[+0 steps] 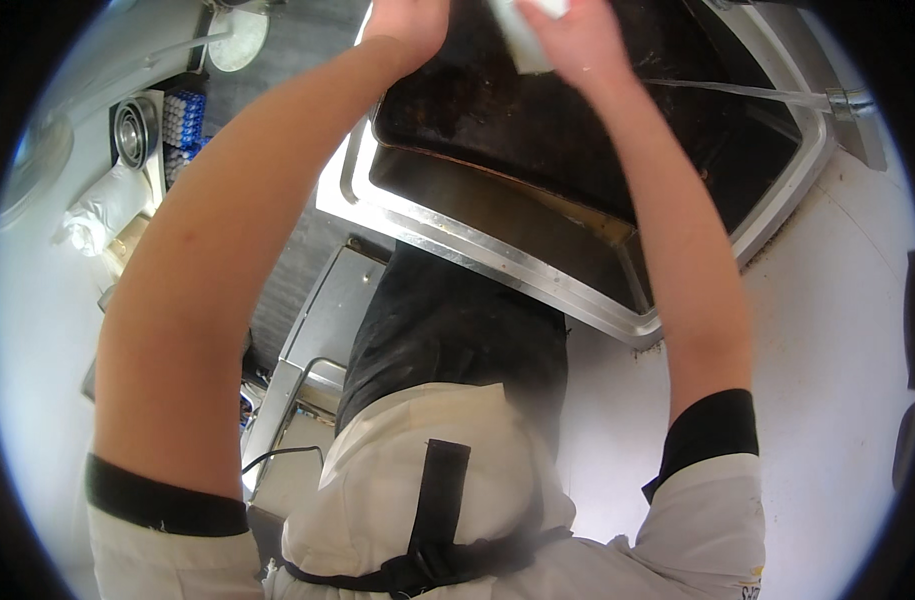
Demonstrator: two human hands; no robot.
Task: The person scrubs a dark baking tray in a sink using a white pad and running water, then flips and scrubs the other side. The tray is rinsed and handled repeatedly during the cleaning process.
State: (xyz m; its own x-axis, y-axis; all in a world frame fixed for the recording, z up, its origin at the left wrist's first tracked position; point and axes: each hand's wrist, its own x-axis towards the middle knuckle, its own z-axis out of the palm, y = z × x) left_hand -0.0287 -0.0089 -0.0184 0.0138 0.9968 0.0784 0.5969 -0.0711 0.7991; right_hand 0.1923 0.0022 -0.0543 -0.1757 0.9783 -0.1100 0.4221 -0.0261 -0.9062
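Observation:
A large dark baking tray [495, 127] lies tilted in a stainless-steel sink [502, 270], its near long edge raised above the basin floor. At the top edge of the picture my left hand [412, 30] is by the tray's left side. Its fingers are cut off, so its grip on the tray cannot be made out. My right hand [588, 45] holds a whitish block-shaped object [523, 45] over the tray; whether it is a sponge is unclear. From a metal tap [850, 103] on the right, a thin stream of water [727, 88] runs toward the tray, passing behind my right wrist.
Stacked egg trays [183, 120] stand on the left beside nested round metal tins [133, 133] and a white plastic bag [101, 210]. A metal cabinet [330, 300] with a bar handle is near my left leg. A white wall [810, 300] borders the sink's right side.

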